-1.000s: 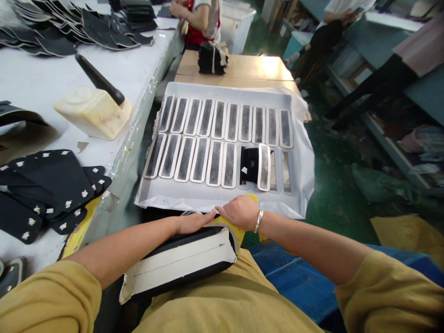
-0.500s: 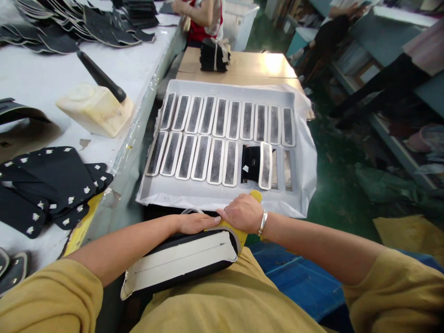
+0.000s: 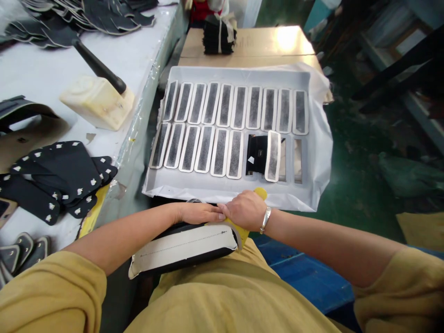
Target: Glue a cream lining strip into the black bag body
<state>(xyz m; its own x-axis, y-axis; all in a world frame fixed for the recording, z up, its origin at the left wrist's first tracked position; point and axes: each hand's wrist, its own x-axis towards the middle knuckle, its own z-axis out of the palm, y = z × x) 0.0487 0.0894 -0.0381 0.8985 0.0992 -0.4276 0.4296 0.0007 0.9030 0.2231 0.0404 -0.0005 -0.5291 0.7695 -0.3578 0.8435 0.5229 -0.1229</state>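
Note:
A black bag-like piece with a long cream panel (image 3: 187,241) lies tilted across my lap, a stitched line running along the panel. My left hand (image 3: 199,213) holds its upper edge, fingers stretched to the right and the thumb hidden. My right hand (image 3: 245,211) is closed around a yellow tool (image 3: 261,192); one rounded end sticks out above the fist. Below the fist, the tool's broader yellow part meets the piece's right end, and I cannot tell whether it goes inside. My fingertips touch at the middle.
Ahead stands a pale tray (image 3: 194,185) with two rows of grey-and-white strips (image 3: 219,152). A cardboard box (image 3: 263,41) carries a tied black bundle (image 3: 218,34). On the left table are a cream container with a black-handled brush (image 3: 99,67) and black panels (image 3: 65,171). Blue crates (image 3: 312,277) stand lower right.
The view has tipped down and shifted slightly, so the tray and box appear higher and to the right. Both hands keep their holds, with little visible movement of the piece.

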